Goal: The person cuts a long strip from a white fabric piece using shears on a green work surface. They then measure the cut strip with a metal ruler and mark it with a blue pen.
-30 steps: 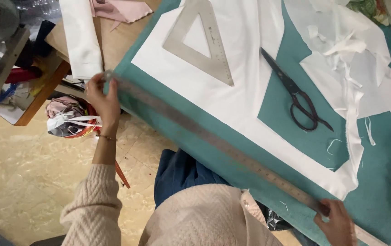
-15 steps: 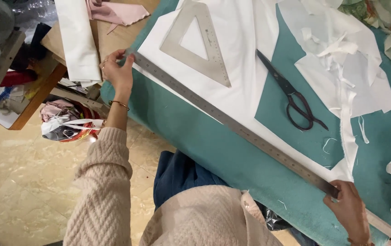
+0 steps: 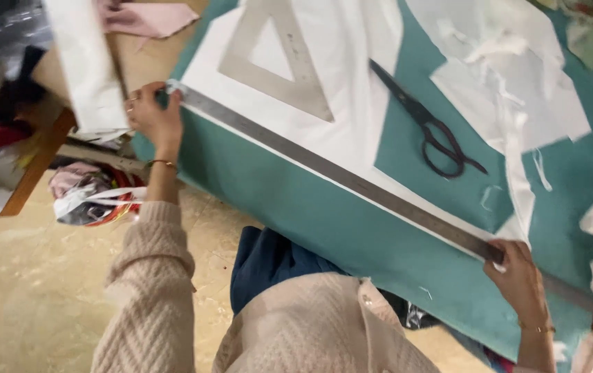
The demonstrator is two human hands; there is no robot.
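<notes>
Head | long metal ruler (image 3: 352,181) | ends under left hand (image 3: 153,117), right hand (image 3: 518,276)

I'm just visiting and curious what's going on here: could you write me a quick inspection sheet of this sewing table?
Surface: teal table cover.
Job's things: long metal ruler lying along the edge of the white fabric.
Clutter: triangle square, black scissors, white scraps.
Grippers: left hand grips one end of the ruler, right hand presses on it nearer the other end.
Cables: nothing seen.
Surroundings: tan floor, bundle of rags under a wooden bench.
</notes>
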